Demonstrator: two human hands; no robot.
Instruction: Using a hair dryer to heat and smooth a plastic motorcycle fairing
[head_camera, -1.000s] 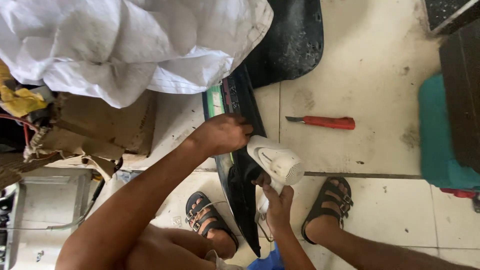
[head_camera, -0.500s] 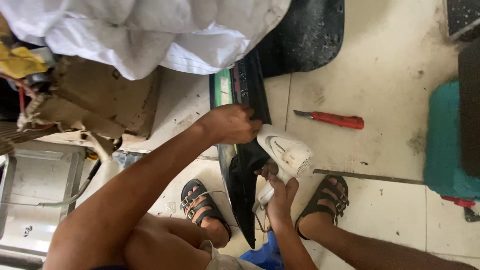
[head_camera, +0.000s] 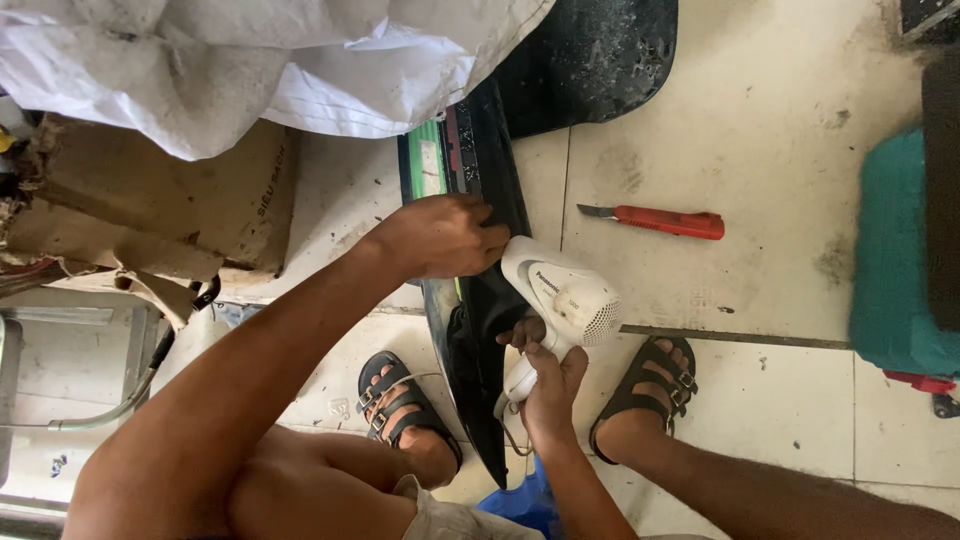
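My right hand (head_camera: 545, 372) grips the handle of a white hair dryer (head_camera: 562, 297), whose nozzle points at a long black panel (head_camera: 478, 300) standing on edge on the tiled floor between my feet. My left hand (head_camera: 440, 235) presses on the upper part of this panel, fingers resting on its dark surface just beside the dryer's nozzle. The panel has a green strip (head_camera: 428, 165) at its far end. The dryer's white cord (head_camera: 505, 420) hangs down by my right wrist.
A red utility knife (head_camera: 665, 221) lies on the tiles to the right. A white sack (head_camera: 250, 60) and a worn cardboard box (head_camera: 160, 200) sit at the upper left, a black mat (head_camera: 590, 55) at the top, a teal object (head_camera: 900, 260) at the right edge. My sandalled feet (head_camera: 400, 410) flank the panel.
The view has shifted slightly, and both hands with the dryer stay on the panel in nearly the same pose. The dryer has tilted a little toward the panel.
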